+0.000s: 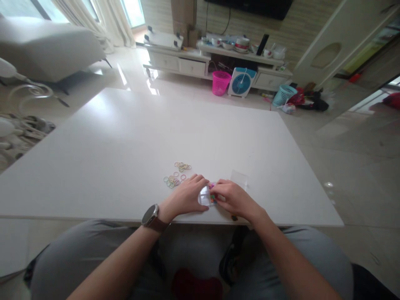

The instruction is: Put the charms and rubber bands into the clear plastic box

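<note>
A small clear plastic compartment box [206, 196] with coloured bits inside sits near the front edge of a white table [125, 146]. My left hand [186, 196], with a watch on its wrist, rests against the box's left side, fingers curled round it. My right hand [233, 199] is closed over the box's right part, fingertips pinched at the coloured pieces; what they hold is too small to name. Several loose coloured rubber bands [175, 175] lie just left and beyond my left hand. A clear lid [240, 179] lies flat behind my right hand.
Beyond the table stand a low white TV cabinet [187, 62] with dishes, a pink basket [221, 82], a blue fan [241, 82] and a teal basket [283, 95]. A grey sofa [46, 50] is at far left. My knees are under the table's front edge.
</note>
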A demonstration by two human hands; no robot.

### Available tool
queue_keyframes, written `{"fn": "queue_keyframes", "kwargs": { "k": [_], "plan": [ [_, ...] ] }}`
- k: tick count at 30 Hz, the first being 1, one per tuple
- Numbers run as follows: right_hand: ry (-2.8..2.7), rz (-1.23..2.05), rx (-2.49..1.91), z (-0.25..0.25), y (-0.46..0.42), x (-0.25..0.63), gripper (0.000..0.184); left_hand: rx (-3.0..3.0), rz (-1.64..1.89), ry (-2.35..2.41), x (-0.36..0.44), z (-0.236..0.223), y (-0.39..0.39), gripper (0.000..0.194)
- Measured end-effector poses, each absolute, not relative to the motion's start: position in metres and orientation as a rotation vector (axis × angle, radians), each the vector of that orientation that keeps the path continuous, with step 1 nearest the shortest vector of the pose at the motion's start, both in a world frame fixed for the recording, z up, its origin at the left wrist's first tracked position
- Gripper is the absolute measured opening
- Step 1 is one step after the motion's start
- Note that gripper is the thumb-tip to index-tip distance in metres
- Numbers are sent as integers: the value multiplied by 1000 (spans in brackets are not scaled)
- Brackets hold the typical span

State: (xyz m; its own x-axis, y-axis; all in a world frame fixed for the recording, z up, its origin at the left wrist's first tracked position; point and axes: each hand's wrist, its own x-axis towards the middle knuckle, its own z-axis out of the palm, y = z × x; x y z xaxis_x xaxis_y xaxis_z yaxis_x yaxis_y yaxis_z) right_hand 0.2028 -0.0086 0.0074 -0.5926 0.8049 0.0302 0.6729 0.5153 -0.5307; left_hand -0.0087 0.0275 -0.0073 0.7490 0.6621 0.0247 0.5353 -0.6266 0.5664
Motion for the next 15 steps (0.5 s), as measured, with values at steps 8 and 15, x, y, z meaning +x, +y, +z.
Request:
{"fn": "queue_keyframes", "kwargs": {
  "k": [8, 15],
  "plan": [
    [-2644, 484, -1428, 18, -13, 193, 8, 2437, 331, 902, -8, -10, 27, 55],
    [-2662, 485, -1455, 21, -14, 189, 7, 2442, 342, 907, -8, -10, 27, 50]
  ]
}}
